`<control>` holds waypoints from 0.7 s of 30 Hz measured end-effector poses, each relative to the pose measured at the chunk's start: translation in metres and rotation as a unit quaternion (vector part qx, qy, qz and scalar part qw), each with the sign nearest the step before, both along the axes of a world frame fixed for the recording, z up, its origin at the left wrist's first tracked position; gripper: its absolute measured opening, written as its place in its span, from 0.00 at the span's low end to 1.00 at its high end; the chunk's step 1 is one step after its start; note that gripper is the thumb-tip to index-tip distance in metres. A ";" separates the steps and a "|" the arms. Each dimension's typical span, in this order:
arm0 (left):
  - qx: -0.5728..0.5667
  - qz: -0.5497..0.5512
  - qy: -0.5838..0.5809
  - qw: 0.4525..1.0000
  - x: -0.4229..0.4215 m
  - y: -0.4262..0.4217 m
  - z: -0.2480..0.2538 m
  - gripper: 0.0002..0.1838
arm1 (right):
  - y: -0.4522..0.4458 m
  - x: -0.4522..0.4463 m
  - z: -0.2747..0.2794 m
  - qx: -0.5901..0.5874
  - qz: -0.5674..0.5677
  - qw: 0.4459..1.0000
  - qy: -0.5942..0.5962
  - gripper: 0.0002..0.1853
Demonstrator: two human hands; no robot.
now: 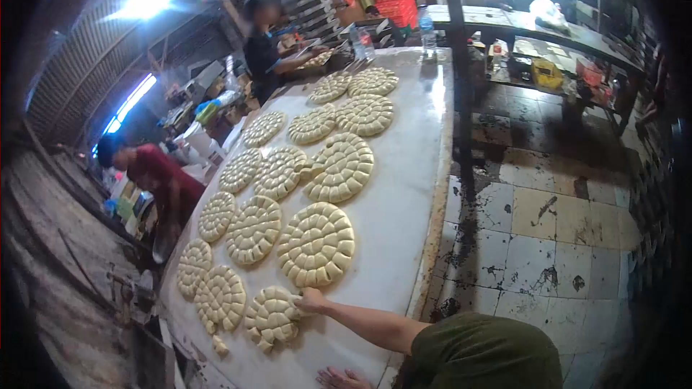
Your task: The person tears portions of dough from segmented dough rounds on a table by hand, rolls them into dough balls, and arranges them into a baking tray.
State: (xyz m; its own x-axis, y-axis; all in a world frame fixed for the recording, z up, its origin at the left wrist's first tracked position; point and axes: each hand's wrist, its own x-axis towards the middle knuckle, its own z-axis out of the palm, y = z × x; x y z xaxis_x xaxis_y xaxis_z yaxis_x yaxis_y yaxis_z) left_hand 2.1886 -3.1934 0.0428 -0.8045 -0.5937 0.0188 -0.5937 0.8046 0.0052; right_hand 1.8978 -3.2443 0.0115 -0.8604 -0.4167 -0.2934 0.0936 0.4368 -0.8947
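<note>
My right hand (311, 301) reaches from the green sleeve to the edge of a segmented dough round (271, 316), its fingers closed on a bit of dough there. Below it, at the bottom edge, my left hand (342, 378) lies on the pale tabletop (393, 209) with its fingers apart; part of it is cut off. A larger dough round (316, 244) sits just beyond my right hand, and another round (220, 298) is to the left. A small loose dough piece (220, 345) lies below that one.
Several more dough rounds (339, 167) spread up the table. A person in red (166, 180) bends at the left side; another person in dark clothing (261, 57) handles a tray at the far end. Bottles (427, 29) stand there too. Shelving (548, 25) is at the back right.
</note>
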 end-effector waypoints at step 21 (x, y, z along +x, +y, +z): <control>0.670 0.178 0.359 0.625 0.060 0.006 0.012 0.37 | 0.161 0.338 0.045 -0.330 -0.009 0.941 -0.070 0.26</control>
